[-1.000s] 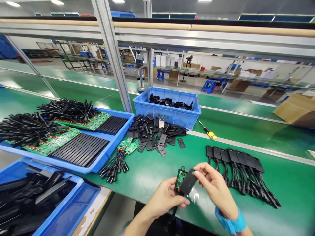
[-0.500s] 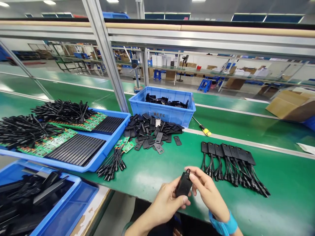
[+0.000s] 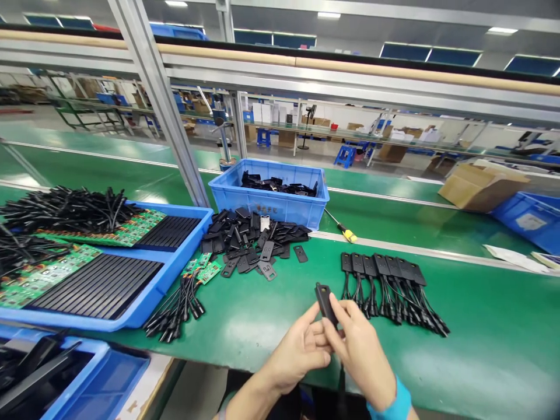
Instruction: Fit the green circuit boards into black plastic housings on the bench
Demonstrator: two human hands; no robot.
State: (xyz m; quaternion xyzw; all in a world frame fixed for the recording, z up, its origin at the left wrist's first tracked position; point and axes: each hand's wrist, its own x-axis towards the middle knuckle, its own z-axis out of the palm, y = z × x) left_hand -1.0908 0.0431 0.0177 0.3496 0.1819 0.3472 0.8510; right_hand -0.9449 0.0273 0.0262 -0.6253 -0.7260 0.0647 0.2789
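Observation:
Both of my hands hold a black plastic case point(image 3: 324, 301) above the front edge of the green bench. My right hand point(image 3: 356, 344) pinches it between thumb and fingers. The curled fingers of my left hand point(image 3: 301, 347) support its left side, with the thumb off to one side. A small slot shows at the case's upper end, and a dark cable hangs below the hands. To the right lies a row of similar black cases point(image 3: 381, 267) with cables. Loose black covers point(image 3: 245, 242) are heaped farther back.
A blue bin point(image 3: 269, 201) of black parts stands behind the heap. At left, a blue tray point(image 3: 184, 245) holds circuit boards with cables, near a small bundle of wired boards point(image 3: 186, 303). A yellow-handled screwdriver point(image 3: 349, 234) lies by the metal strip. An upright post point(image 3: 157, 99) rises behind.
The case has been turned, its slotted end now pointing up and away. My right hand has gone from its top end to gripping its side. The view has swung right.

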